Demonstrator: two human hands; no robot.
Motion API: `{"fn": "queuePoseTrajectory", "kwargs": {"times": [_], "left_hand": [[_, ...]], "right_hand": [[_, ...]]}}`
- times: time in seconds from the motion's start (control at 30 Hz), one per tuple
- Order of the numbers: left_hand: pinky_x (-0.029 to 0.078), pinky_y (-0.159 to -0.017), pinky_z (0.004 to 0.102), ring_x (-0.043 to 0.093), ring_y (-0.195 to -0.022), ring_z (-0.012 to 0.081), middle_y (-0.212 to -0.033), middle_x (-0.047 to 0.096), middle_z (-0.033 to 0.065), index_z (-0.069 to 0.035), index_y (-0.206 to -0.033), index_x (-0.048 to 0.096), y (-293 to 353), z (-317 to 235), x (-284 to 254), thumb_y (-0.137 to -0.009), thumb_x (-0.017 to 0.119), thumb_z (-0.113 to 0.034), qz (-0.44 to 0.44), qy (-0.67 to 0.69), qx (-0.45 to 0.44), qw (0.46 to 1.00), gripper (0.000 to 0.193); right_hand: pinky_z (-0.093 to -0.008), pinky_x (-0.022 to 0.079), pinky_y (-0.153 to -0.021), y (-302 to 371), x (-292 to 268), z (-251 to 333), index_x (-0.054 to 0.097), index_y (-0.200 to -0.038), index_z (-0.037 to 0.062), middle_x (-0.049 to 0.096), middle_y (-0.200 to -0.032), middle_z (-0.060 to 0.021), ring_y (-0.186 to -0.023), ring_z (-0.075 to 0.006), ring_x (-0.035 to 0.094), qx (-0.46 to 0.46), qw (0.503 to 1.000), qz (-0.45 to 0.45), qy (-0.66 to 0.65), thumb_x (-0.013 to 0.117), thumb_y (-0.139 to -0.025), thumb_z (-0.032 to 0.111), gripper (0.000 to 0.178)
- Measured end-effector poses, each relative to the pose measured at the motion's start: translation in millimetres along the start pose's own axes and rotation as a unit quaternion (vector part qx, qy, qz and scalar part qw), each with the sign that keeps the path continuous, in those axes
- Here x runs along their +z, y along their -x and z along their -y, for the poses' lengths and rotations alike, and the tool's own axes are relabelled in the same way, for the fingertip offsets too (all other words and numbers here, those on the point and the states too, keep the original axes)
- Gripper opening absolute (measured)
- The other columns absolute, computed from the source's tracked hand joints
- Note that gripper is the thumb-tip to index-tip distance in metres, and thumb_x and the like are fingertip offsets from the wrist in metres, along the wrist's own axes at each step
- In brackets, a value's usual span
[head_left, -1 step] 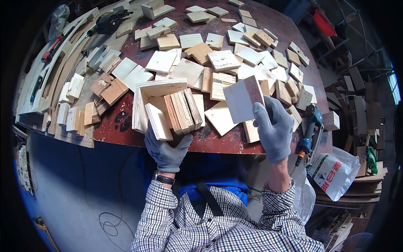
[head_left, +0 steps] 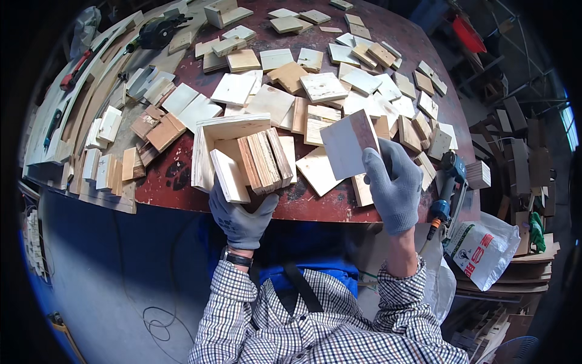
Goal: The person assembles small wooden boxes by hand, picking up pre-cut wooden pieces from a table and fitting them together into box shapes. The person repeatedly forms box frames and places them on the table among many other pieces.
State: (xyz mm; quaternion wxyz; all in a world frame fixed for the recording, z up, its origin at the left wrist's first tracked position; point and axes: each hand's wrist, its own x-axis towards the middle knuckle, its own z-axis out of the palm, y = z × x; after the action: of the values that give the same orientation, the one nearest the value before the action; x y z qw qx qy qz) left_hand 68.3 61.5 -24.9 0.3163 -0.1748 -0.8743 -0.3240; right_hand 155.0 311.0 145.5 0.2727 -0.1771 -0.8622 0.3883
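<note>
My left hand (head_left: 239, 218), in a grey glove, grips from below an open plywood box (head_left: 224, 128) at the table's front edge. Several small wood boards (head_left: 264, 161) stand on edge inside it. Just right of the box, my gloved right hand (head_left: 394, 185) holds up a square pale plywood panel (head_left: 345, 145) with a brown edge. The panel is tilted and does not touch the box.
The round red-brown table (head_left: 176, 176) is strewn with several plywood squares (head_left: 321, 86) and blocks. A black power tool (head_left: 159, 30) lies at the far left. A blue nail gun (head_left: 447, 182) and a white bag (head_left: 482, 252) sit at the right. A cable (head_left: 157, 318) lies on the floor.
</note>
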Motion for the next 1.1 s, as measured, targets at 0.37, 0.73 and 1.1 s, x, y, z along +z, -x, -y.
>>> {"fn": "queuePoseTrajectory", "kwargs": {"times": [0.37,0.73,1.1], "left_hand": [[0.05,-0.102,0.0586,0.061,-0.119,0.0481,-0.135,0.058,0.0284,0.004,-0.148,0.043,4.1,3.8,3.1,-0.076,0.08,-0.077,-0.012,0.008,0.007,1.0,0.115],[0.049,-0.105,0.0575,0.059,-0.125,0.0501,-0.139,0.057,0.0285,0.003,-0.15,0.047,5.1,3.8,0.4,-0.083,0.075,-0.077,-0.003,0.005,0.004,1.0,0.108],[0.049,-0.102,0.0589,0.06,-0.121,0.049,-0.138,0.057,0.029,0.006,-0.15,0.043,7.6,8.2,3.1,-0.079,0.076,-0.08,0.001,0.01,0.006,1.0,0.116]], "right_hand": [[-0.0327,0.057,-0.074,-25.5,-31.1,-4.0,0.074,-0.112,-0.0015,0.073,-0.085,-0.0116,-0.076,-0.0169,0.071,-0.071,0.975,-0.197,0.07,0.069,-0.101,0.017,0.023],[-0.0368,0.055,-0.069,-5.0,-0.4,-44.3,0.076,-0.106,0.0034,0.072,-0.076,-0.0148,-0.069,-0.0269,0.073,0.132,0.988,0.035,0.072,0.07,-0.098,0.031,0.03],[-0.0445,0.058,-0.079,-34.3,-4.5,-62.0,0.076,-0.108,0.0028,0.077,-0.091,-0.0188,-0.086,-0.0358,0.076,0.113,0.981,-0.057,0.145,0.066,-0.099,0.032,0.032]]}}
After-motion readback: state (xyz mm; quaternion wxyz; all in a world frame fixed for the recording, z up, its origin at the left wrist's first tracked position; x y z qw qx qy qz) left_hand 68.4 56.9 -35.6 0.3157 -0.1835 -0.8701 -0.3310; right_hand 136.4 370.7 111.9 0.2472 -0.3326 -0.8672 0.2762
